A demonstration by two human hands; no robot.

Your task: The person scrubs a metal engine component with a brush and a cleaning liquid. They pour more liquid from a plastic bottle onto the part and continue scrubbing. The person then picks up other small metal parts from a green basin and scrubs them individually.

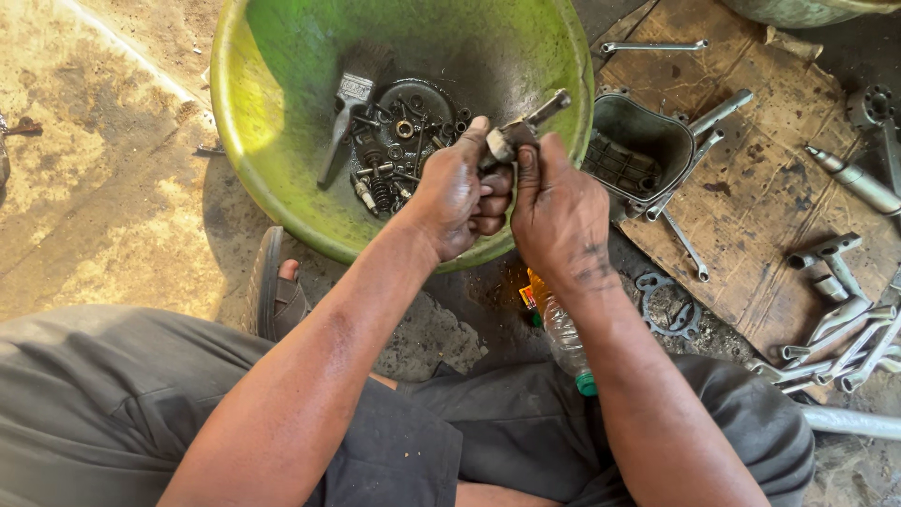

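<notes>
A: Item one?

B: I log a small metal bolt-like part (522, 125), greasy, held over the near rim of the green basin (282, 141). My left hand (457, 192) is curled round its lower end, thumb up along it; my right hand (560, 211) pinches it from the other side.

A: Orientation?

B: Long axis slants, head pointing up and right, away from me.

A: Progress?

B: My judgement: partway. A paintbrush (345, 117) and many screws, springs and washers (399, 141) lie in the basin; a housing cover (638, 141), wrenches (685, 239) and a gasket (668, 305) wait on the cardboard (770, 178). A plastic bottle (561, 333) lies between my knees.
</notes>
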